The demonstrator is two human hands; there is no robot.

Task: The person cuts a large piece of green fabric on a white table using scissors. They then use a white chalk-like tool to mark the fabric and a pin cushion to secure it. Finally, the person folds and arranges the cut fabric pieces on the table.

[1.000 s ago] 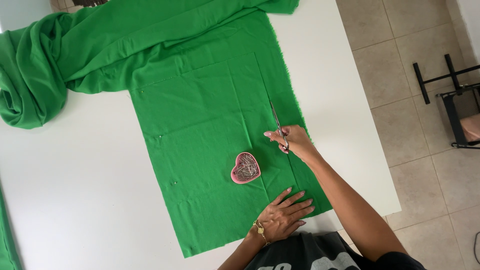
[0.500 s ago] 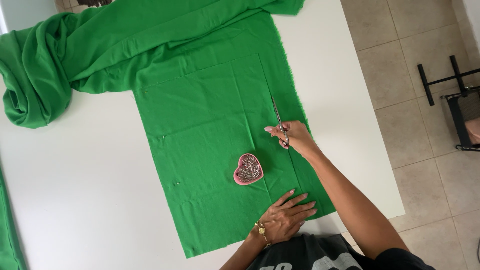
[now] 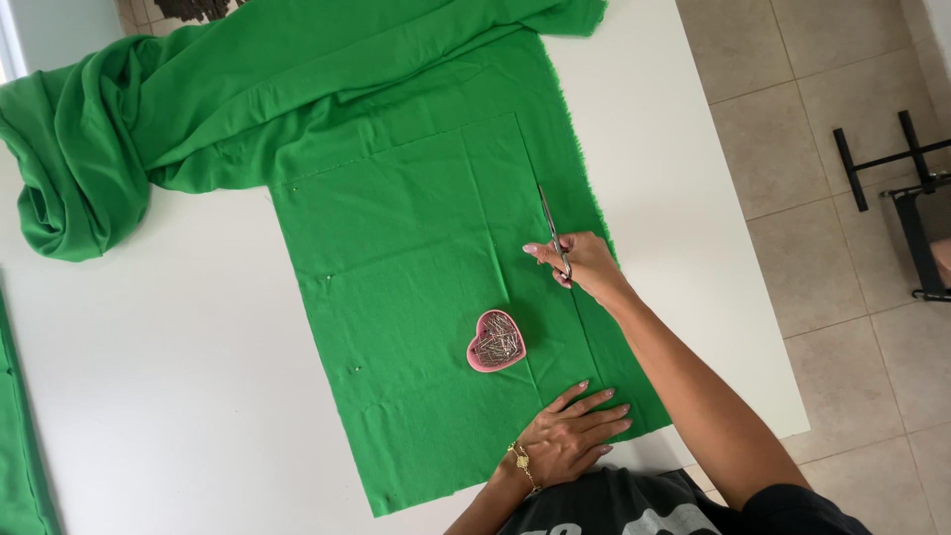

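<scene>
- Right hand [image 3: 586,266] grips scissors [image 3: 551,226], blades pointing far along the green fabric [image 3: 416,248] near its right edge.
- Left hand [image 3: 575,434], fingers spread, presses the fabric's near edge flat.

No packages, labels, signs or screens show anywhere on the white table [image 3: 178,396], as far as this view tells.

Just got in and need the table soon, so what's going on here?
A person is cutting green fabric spread on a white table. The right hand works scissors along a strip near the cloth's right edge, blades pointing away from the person. The left hand lies flat on the near end of the cloth. A pink heart-shaped dish of pins sits on the fabric between the hands.
</scene>
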